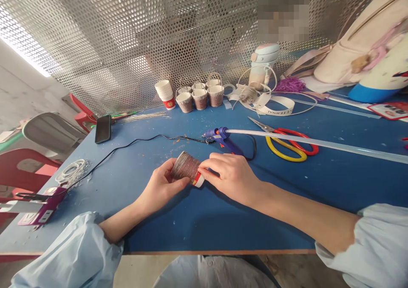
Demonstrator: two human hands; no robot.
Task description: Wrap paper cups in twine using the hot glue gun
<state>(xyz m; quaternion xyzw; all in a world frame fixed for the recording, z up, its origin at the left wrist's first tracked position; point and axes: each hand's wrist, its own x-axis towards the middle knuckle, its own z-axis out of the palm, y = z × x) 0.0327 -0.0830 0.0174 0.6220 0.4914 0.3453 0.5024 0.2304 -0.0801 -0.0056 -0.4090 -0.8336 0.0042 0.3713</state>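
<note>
A small paper cup (186,168) lies on its side between my hands, just above the blue table (197,220). Brown cord is wound round most of it, and its red and white bottom end (198,180) still shows. My left hand (161,185) cups it from the left, fingers curled around the wrapped part. My right hand (230,175) presses its fingertips on the cup's right end. A blue glue gun (221,137) lies just beyond my right hand, with a long clear glue stick (318,143) running out to the right.
Red and yellow scissors (288,143) lie right of the glue gun. Several wrapped cups (200,97) and a stack of plain cups (165,92) stand at the back by a perforated metal screen. A phone (103,128), a black cable (127,145), a ribbon tangle (270,103) and bags (357,46) surround them.
</note>
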